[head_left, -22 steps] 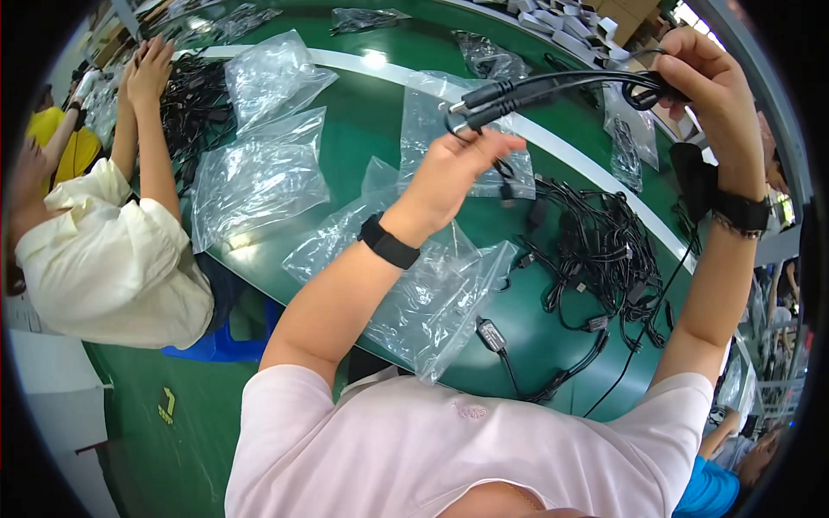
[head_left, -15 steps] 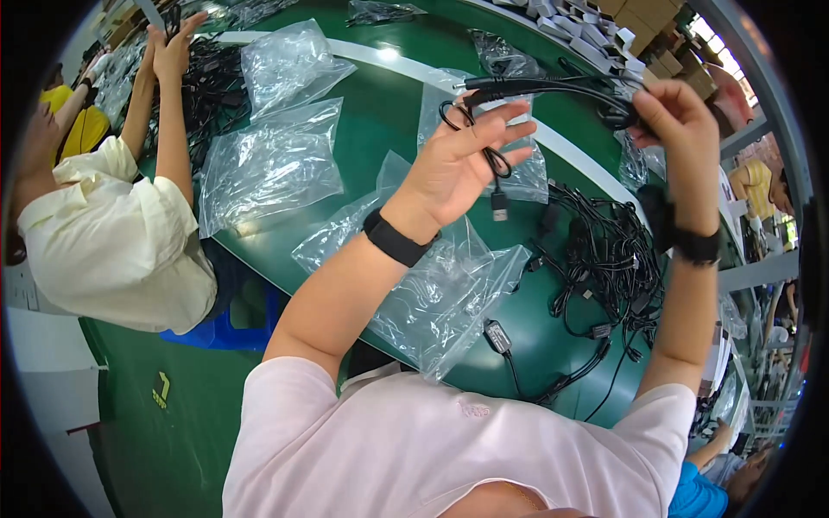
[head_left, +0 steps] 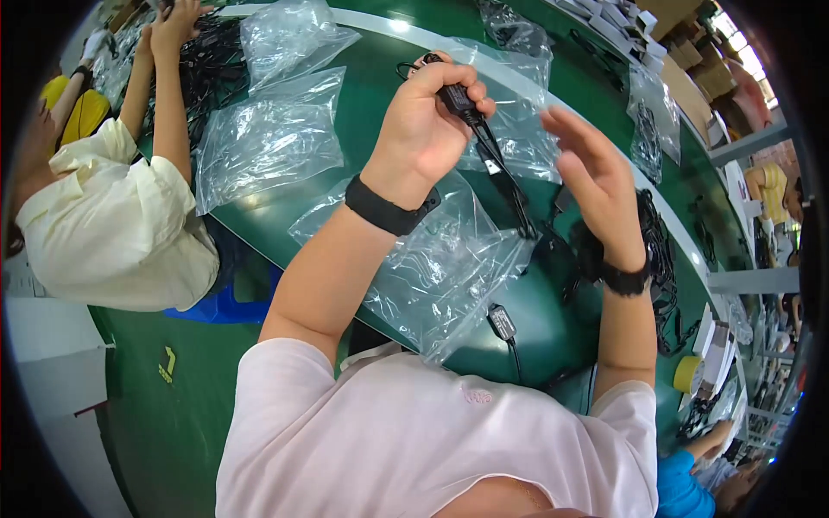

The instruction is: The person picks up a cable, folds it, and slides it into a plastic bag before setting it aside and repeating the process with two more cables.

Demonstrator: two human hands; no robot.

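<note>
My left hand point(head_left: 429, 119) is closed around a bundled black cable point(head_left: 503, 173) with a small black inline box point(head_left: 456, 99) poking out of its fist. The bundle's lower end hangs down to the right, over a clear plastic bag point(head_left: 436, 289). My right hand point(head_left: 602, 181) is raised to the right of the cable, apart from it, fingers stretched and thumb spread, with nothing visible in it. Behind my right wrist lies a pile of black cables point(head_left: 661, 250), partly hidden. Closer to my body, another cable with an inline box point(head_left: 501, 324) rests on the green table point(head_left: 466, 345).
More clear bags point(head_left: 269, 142) lie to the left, and another bag point(head_left: 518, 108) is beyond my hands. A co-worker in a pale shirt point(head_left: 121, 224) works at the left beside more black cables point(head_left: 211, 73). At the right stand a metal frame point(head_left: 756, 282) and a yellow tape roll point(head_left: 688, 374).
My left hand has closed around the cable, which was looped over its open fingers. My right hand has let go of the cable's other part and moved down and left, opening.
</note>
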